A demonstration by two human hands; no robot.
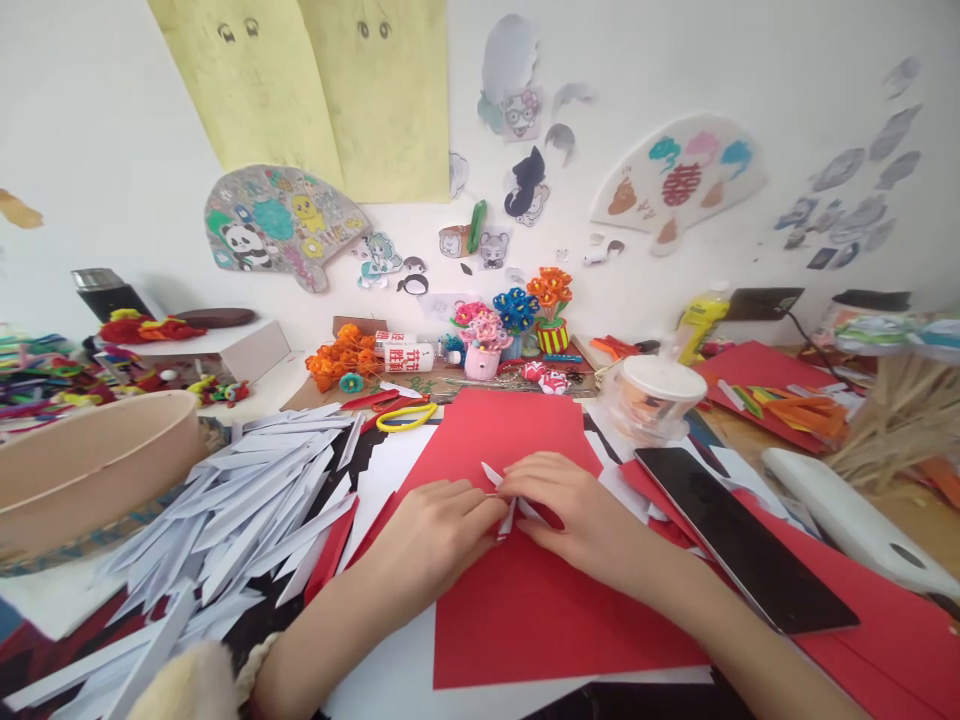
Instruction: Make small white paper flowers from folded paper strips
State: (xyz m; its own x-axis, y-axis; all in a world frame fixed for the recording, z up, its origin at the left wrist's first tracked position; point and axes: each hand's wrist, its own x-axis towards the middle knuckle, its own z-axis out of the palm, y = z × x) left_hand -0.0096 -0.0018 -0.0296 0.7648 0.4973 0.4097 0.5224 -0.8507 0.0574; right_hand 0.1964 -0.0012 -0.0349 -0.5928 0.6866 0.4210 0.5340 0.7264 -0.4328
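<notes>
Above the red paper sheets (525,620), my left hand (450,525) and my right hand (555,505) meet, with fingers closed around a small folded white paper piece (508,520). One pointed end of it sticks up between the hands and other ends show below my fingers. Its middle is mostly covered by my fingertips. To the left of my left hand lies a heap of folded white paper strips (262,490), long and pointed. White sheets (390,650) lie under the red ones.
A black phone (742,540) lies right of my right arm, beside a white elongated device (855,515). Yellow-handled scissors (406,417) rest beyond the red sheets. A large round tub (97,460) stands at left. Pipe-cleaner flower pots (484,362) and a lidded plastic tub (660,390) stand toward the wall.
</notes>
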